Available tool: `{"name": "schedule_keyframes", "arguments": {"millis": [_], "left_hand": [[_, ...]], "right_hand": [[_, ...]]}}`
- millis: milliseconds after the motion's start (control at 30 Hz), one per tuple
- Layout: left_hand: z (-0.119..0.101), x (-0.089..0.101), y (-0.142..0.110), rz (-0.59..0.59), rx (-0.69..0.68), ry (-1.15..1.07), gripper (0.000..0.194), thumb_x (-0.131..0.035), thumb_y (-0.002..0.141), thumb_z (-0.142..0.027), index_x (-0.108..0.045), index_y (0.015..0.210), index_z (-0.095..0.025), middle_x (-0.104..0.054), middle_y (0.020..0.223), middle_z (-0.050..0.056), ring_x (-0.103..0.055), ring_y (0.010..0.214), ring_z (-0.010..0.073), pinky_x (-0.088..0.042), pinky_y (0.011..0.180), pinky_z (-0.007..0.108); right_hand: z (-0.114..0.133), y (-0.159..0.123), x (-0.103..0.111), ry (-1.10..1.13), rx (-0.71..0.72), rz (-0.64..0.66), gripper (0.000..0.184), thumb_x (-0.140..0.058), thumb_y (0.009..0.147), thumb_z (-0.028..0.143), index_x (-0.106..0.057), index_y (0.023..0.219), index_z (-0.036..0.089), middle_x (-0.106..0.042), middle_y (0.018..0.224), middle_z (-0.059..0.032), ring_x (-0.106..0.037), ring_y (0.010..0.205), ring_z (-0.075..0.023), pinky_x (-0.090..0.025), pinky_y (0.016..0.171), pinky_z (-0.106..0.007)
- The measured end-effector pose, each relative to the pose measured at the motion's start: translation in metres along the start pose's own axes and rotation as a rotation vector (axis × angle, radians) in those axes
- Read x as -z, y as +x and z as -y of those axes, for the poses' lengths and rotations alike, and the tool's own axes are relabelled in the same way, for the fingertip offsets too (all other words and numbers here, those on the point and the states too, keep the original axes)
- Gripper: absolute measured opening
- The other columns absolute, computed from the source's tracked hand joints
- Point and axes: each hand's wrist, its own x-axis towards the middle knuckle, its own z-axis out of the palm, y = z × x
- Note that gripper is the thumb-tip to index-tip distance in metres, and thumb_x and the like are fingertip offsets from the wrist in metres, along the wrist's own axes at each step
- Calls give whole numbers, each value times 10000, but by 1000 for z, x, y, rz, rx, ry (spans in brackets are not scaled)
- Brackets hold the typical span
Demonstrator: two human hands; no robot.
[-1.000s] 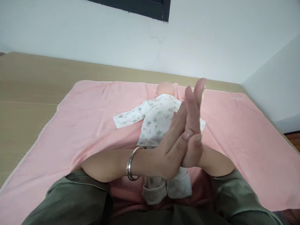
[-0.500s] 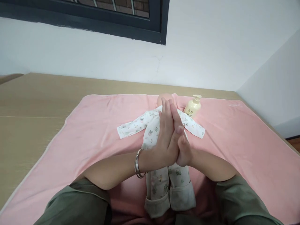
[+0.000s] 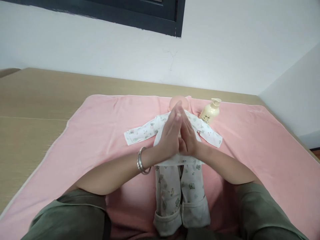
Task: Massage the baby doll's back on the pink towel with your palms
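Note:
My left hand [image 3: 169, 138], with silver bangles [image 3: 142, 161] at the wrist, meets my right hand [image 3: 190, 138] in front of me. Their fingers stretch upward and touch at the tips, while the palms face each other with a small gap lower down. I see nothing held between them. Beneath lies a baby doll, its round head [image 3: 178, 100] at the far end, in a white printed long-sleeved top [image 3: 142, 134] and matching trousers [image 3: 170, 193] with turned-up cuffs. My hands hide much of the doll's chest and part of its head.
A cream pump bottle [image 3: 210, 111] stands by the doll's sleeve on the right. Under everything spreads a pink blanket [image 3: 100, 140] on a wooden table [image 3: 37, 100]. A white wall [image 3: 100, 50] with a dark window frame [image 3: 160, 25] rises behind.
My palms, earlier pressed together and turned at an angle, have parted at the base, with the fingertips still touching. Both hands sit a little higher over the top; the view has tilted slightly down.

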Motion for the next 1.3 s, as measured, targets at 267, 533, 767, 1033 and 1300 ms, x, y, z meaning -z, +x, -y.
{"name": "schedule_keyframes", "arguments": {"millis": [267,533,767,1033,1300], "left_hand": [[82,3,31,-130,6,292,454,-304,1000,-395,-588,1274,-170,-617,1357,117,-531,1325,243,-307,1230,467],[93,2,24,-114,-72,445,413,-335,967,-331,-597,1241,-168,-640,1317,116,-556,1264,236,-357,1180,445],[94,3,26,-83,-132,537,437,-282,983,-337,-584,1234,-144,-654,1269,137,-585,1194,249,-396,1131,465],[98,5,25,-89,-157,588,434,-298,976,-337,-551,1271,-146,-634,1300,136,-573,1218,252,-421,1107,467],[98,6,22,-125,-146,532,408,-313,981,-323,-553,1252,-134,-650,1250,135,-592,1175,240,-450,1079,447]], "right_hand": [[-37,12,-4,-154,-111,183,571,-462,848,162,-515,1414,112,-461,1536,-117,-338,1490,-273,-234,1260,-538],[-35,9,-1,-295,-250,191,499,-317,999,235,-505,1436,84,-425,1552,-163,-349,1477,-329,-294,1218,-552],[-24,3,-1,-270,-218,269,515,-335,992,241,-447,1482,132,-374,1596,-75,-242,1521,-320,-195,1255,-561],[-35,11,2,-389,-395,232,563,-338,1010,303,-375,1501,30,-368,1578,-200,-339,1467,-358,-275,1215,-528],[-14,-6,-4,-363,-246,261,532,-350,989,289,-432,1487,118,-317,1616,-143,-223,1510,-391,-208,1228,-586]]}}
